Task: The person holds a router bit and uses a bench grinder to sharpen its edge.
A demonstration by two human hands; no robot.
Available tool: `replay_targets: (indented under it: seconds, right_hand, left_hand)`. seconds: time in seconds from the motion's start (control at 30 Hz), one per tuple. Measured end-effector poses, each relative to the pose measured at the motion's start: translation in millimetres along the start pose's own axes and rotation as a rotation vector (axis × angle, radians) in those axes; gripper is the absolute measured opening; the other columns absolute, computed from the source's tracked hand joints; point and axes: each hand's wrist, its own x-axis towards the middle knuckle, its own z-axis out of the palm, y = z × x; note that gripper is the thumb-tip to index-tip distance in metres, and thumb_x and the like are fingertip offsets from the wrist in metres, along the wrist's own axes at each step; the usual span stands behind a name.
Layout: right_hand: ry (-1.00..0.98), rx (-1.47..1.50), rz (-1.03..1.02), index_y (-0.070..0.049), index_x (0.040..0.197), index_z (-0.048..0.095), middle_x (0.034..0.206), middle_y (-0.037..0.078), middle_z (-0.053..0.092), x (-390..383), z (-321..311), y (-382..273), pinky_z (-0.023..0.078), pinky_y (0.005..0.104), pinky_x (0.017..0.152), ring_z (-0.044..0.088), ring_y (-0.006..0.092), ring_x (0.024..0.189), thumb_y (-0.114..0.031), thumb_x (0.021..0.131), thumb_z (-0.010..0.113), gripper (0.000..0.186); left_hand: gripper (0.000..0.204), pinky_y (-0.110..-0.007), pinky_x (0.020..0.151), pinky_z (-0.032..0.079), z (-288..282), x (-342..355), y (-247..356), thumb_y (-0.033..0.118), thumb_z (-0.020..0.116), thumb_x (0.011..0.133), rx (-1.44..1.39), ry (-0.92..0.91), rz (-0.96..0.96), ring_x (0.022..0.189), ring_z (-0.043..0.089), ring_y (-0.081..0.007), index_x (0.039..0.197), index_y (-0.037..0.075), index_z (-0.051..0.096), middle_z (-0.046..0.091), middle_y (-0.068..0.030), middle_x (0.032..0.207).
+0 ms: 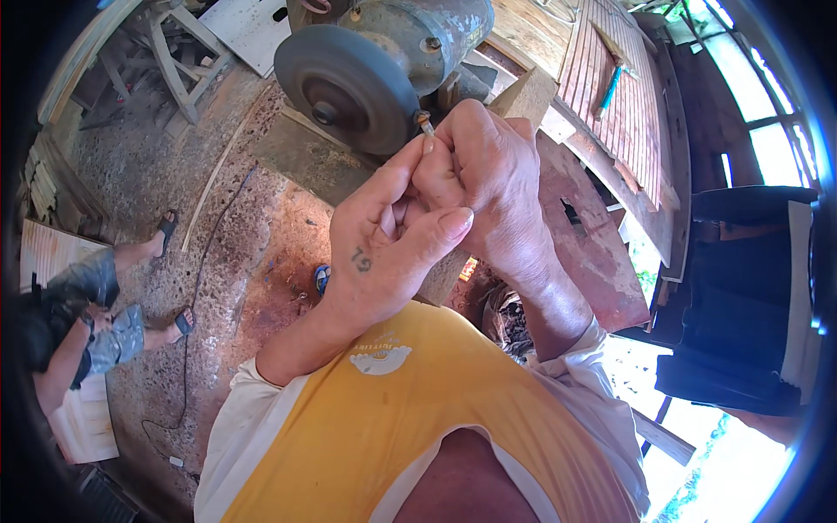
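On the near side of the grinding wheel, the left hand, fingers curled and thumb extended, meets the tightly bent right hand, its knuckles raised. Left forearm and right forearm converge toward the wheel.

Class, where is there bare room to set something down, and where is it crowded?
Bare floor lies between the dark cord and left forearm; the slatted wood panel is bare just right of the teal-handled tool. It is crowded beside the grinding wheel, where the left hand and right hand meet at a small piece.
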Motion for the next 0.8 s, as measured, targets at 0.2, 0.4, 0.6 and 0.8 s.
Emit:
replay_targets:
  seconds: [0.2, 0.4, 0.6, 0.8]
  right_hand:
    - [0.016, 0.006, -0.028, -0.009, 0.075, 0.048, 0.063, 0.007, 0.051, 1.9, 0.9, -0.4, 0.038, 0.0444, 0.069, 0.055, 0.0316, 0.062, -0.018, 0.082, 0.064, 0.021]
    - [-0.021, -0.029, -0.028, -0.008, 0.078, 0.049, 0.069, 0.007, 0.058, 0.8, -2.8, 1.1, 0.041, 0.0403, 0.065, 0.058, 0.0307, 0.063, -0.015, 0.071, 0.072, 0.025]
    - [0.012, 0.01, -0.031, -0.008, 0.075, 0.046, 0.061, 0.008, 0.052, 2.0, 2.4, 3.5, 0.038, 0.0443, 0.069, 0.055, 0.0318, 0.061, -0.017, 0.081, 0.065, 0.021]
    - [-0.003, 0.002, -0.024, -0.009, 0.075, 0.046, 0.061, 0.008, 0.052, 2.9, 0.3, 2.6, 0.038, 0.0442, 0.069, 0.056, 0.0319, 0.061, -0.017, 0.079, 0.066, 0.022]
  left_hand:
    - [0.075, -0.029, 0.104, 0.043, -1.2, 0.7, -1.2, 0.007, 0.076, 0.09, -0.005, -0.003, 0.0, 0.121, 0.054, -0.0169, 0.147, -0.014, 0.034, 0.055, -0.0144, 0.133]
    - [0.075, -0.03, 0.106, 0.042, -1.0, -0.2, -1.2, 0.007, 0.075, 0.09, -0.014, 0.0, -0.007, 0.123, 0.053, -0.0175, 0.148, -0.014, 0.033, 0.055, -0.0144, 0.133]
    - [0.075, -0.031, 0.107, 0.041, -1.2, 1.1, -2.0, 0.008, 0.075, 0.09, -0.018, -0.004, -0.008, 0.124, 0.053, -0.0182, 0.148, -0.014, 0.033, 0.054, -0.0147, 0.135]
    - [0.076, -0.032, 0.108, 0.04, -1.4, 1.8, -2.5, 0.008, 0.075, 0.09, -0.04, -0.004, -0.012, 0.126, 0.052, -0.0192, 0.148, -0.014, 0.032, 0.053, -0.0155, 0.136]
